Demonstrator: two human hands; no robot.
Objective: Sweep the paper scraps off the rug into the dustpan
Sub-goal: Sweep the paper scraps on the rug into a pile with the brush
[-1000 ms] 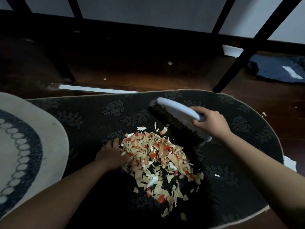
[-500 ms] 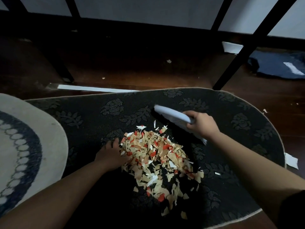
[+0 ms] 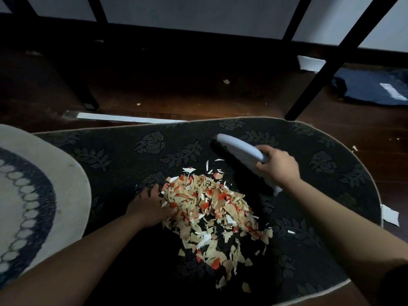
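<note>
The scraps (image 3: 212, 208) are lying in one loose heap near the middle of the dark rug (image 3: 331, 173), with a few strays trailing toward the near edge. No dustpan is discernible; a dark shape under the heap may be one, but the dim light is preventing confirmation.

The right hand (image 3: 277, 167) is clenching its grip round the handle of the brush (image 3: 237, 149), which is sitting on the rug just beyond the heap with bristles facing down. The left hand (image 3: 149, 205) is resting at the heap's left edge with fingers spread; whether it is holding anything cannot be told, as the fingers are partly buried in scraps.

Judged step: drawing the far strays into the heap. For a good stroke, the brush should be kept low and pulled in short, light passes toward the body, since the light paper is likely to flick away under a fast stroke. The left hand is serving as a stop on that side and should stay put.

A pale rug (image 3: 44, 195) is overlapping the left. Black frame legs (image 3: 331, 69) are standing on the floor (image 3: 198, 91) beyond. A dark cloth (image 3: 371, 89) is lying far right. More scraps are dotting the floor, outside brush reach.
</note>
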